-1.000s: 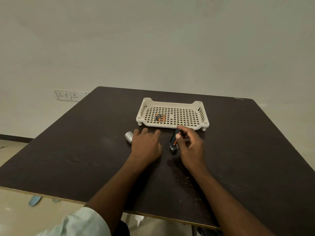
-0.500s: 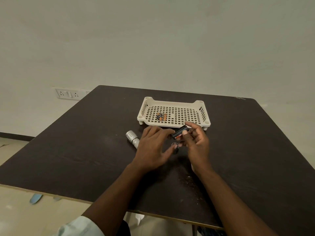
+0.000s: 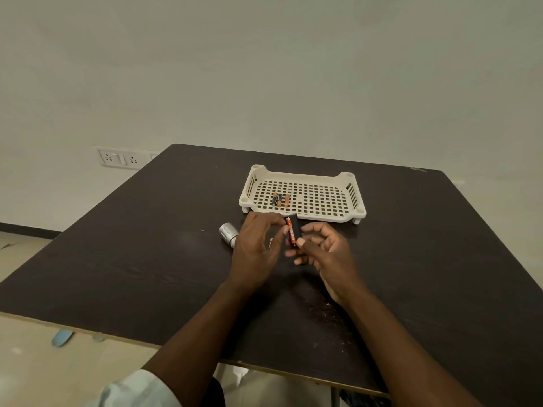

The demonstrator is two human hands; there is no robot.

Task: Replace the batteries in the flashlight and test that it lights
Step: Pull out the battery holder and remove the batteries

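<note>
A black battery holder with a red-orange battery (image 3: 292, 232) in it stands nearly upright above the table, between both hands. My right hand (image 3: 326, 254) pinches its lower end with thumb and fingers. My left hand (image 3: 258, 245) curls around its left side, fingertips touching the upper end. The silver flashlight body (image 3: 228, 232) lies on the dark table (image 3: 147, 245), partly hidden behind my left hand. Several orange-and-black batteries (image 3: 281, 200) lie in the cream perforated tray (image 3: 323, 214).
The tray sits just beyond my hands, toward the table's far side. A wall socket plate (image 3: 122, 158) is on the wall at the left. The table's near edge runs below my forearms. Pale specks mark the tabletop by my right wrist.
My right hand lifted the battery holder off the table and turned it upright. My left hand left the flashlight body and came up to the holder's left side.
</note>
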